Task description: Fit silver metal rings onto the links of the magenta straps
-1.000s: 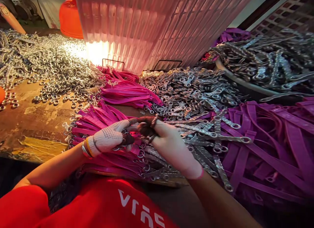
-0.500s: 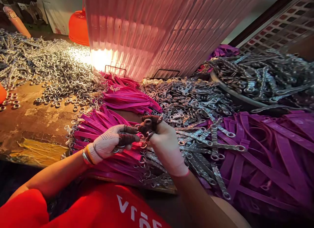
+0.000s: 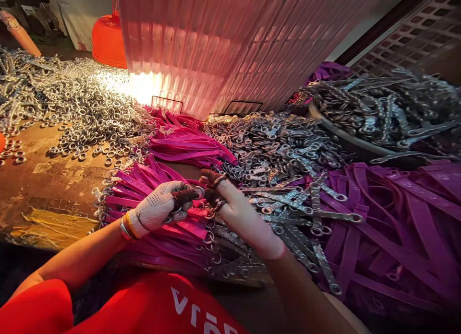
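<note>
My left hand (image 3: 158,207), in a white dotted glove with dark-wrapped fingers, pinches a small metal ring (image 3: 199,192) at its fingertips. More metal shows beneath those fingers, partly hidden. Close to the right of the ring is my right hand (image 3: 234,204), also gloved, its dark-covered fingers loosely bent and apart. I see nothing held in it. Below both hands lie bundles of pink straps (image 3: 144,180) with metal rings at their ends. Twisted metal links (image 3: 281,156) with eyelets are heaped beyond my right hand.
Loose metal rings (image 3: 97,118) cover the back left of the worn table (image 3: 46,175). A red lamp (image 3: 110,41) glows beside a ribbed translucent panel (image 3: 216,51). Purple straps (image 3: 389,238) pile up at the right, below a tub (image 3: 334,127) full of metal links. Yellow strips (image 3: 54,223) lie front left.
My right hand's fingers have loosened and drawn apart from my left fingertips, where a metal ring now shows plainly. The whole view has shifted slightly.
</note>
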The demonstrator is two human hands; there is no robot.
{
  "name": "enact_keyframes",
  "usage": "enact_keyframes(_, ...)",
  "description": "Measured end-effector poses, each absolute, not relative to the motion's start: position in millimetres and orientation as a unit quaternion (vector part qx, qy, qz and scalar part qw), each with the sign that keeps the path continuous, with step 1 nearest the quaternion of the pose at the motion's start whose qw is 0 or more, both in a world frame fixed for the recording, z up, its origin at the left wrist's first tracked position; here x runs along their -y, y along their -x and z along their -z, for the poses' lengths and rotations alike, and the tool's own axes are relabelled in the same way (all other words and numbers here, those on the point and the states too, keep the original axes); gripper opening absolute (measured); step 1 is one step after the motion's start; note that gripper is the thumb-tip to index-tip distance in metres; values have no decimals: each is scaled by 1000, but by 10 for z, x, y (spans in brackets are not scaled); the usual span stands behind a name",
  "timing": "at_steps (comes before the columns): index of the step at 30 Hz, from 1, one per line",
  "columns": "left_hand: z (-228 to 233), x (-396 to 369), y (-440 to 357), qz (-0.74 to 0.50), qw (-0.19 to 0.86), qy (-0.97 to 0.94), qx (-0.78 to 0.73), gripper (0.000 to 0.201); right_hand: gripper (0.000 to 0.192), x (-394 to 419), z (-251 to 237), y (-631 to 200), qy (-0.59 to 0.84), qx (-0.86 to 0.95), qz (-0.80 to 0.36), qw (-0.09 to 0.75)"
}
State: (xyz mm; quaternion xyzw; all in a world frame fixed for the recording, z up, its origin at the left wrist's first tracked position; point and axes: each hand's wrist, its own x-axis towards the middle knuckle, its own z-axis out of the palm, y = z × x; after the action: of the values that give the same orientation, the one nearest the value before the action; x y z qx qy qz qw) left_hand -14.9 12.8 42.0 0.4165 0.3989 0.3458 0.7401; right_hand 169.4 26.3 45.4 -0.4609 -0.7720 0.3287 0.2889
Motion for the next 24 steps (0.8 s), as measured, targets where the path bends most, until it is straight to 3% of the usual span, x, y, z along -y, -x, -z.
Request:
enact_keyframes(6,-336,-174,131,-341,714,-431,-434,36,41,-249,-435,-1641,454,794,-291,280)
enact_keyframes(13,-446,-161,92,-314,646,-517,-465,27,13,-195,-564,-1639,522,841,-88,107)
enact_keyframes(17,-433,-225,4,-314,749,-395,-429,25,13,-126,-582,-1614,543,833,-30,97)
enact_keyframes(20,-429,-383,-71,-315,767,-370,-419,22,17,-116,-543,-1678,590,799,-65,101)
enact_keyframes(22,-430,-612,-131,-270,698,-496,-441,12,17,-141,-518,-1770,623,767,-119,93)
enact_keyframes(24,-411,-961,-217,-216,519,-685,-464,16,17,-176,-495,-1873,657,738,-132,78)
